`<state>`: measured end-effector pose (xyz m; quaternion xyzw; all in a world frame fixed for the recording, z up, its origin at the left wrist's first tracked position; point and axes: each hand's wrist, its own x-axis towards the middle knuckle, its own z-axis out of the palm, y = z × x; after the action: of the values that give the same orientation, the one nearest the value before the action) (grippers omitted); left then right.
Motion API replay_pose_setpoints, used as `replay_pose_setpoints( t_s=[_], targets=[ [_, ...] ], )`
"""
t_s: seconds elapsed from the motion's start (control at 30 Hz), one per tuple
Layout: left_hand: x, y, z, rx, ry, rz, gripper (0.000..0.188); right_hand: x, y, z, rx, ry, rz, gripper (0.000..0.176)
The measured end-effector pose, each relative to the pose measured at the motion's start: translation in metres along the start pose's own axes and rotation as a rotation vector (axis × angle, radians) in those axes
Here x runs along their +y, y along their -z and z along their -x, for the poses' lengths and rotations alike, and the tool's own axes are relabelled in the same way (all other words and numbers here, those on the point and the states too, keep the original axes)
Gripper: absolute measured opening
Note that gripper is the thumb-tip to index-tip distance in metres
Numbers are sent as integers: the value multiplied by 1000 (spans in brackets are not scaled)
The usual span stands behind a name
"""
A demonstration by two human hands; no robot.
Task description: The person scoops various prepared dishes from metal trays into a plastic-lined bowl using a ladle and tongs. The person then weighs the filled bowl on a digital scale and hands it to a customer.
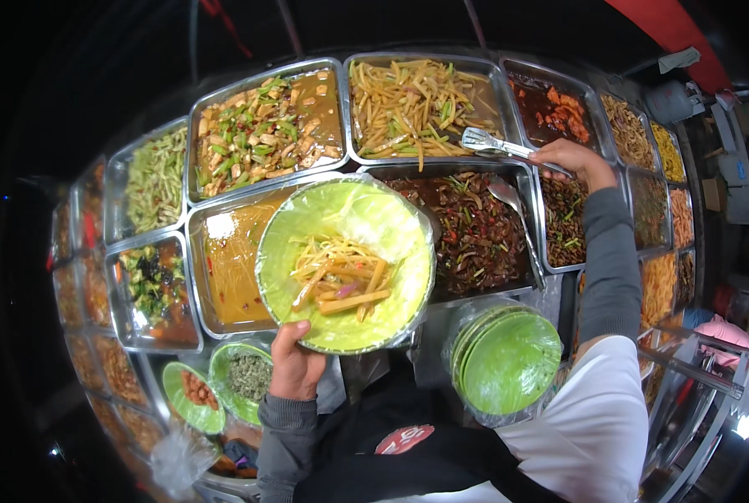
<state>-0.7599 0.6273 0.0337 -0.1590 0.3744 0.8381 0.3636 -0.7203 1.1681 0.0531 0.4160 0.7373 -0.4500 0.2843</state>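
My left hand (297, 361) grips the near rim of a green plate (406, 276) covered in clear plastic film, thumb on top. Potato strips (343, 292) and thin pale shreds lie on the plate. With my right hand (572, 162) I hold metal serving tongs (497, 143), their slotted head over the near right corner of a steel tray of potato strips (406, 94). Partly hidden beneath the plate is a tray of orange broth with thin noodles (230, 270). Right of the plate, a tray of dark sliced meat (475, 232) has a metal spoon (516, 204) resting in it.
A stack of film-covered green plates (510, 361) stands near my front right. Two small green bowls (189, 409) (242, 374) sit front left beside a crumpled plastic bag (182, 462). Further food trays include tofu with greens (267, 126) and red pieces in sauce (560, 113).
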Motion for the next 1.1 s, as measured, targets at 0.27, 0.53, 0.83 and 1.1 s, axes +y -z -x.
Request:
replay_pose_setpoints(
  t_s=[0.27,0.53,0.83,1.1],
  targets=[
    [8,2,14,27,-19,-34,73,-43,-41,-65,-251,107,-185,32],
    [5,-2,8,31,-12,-40,76,-72,-84,-88,-102,305,-175,24],
    [2,-30,-16,-118,11,-12,75,-58,-69,-60,22,399,-158,21],
    [-1,-53,-55,-227,69,-20,69,-90,-30,44,148,626,44,23]
  ],
)
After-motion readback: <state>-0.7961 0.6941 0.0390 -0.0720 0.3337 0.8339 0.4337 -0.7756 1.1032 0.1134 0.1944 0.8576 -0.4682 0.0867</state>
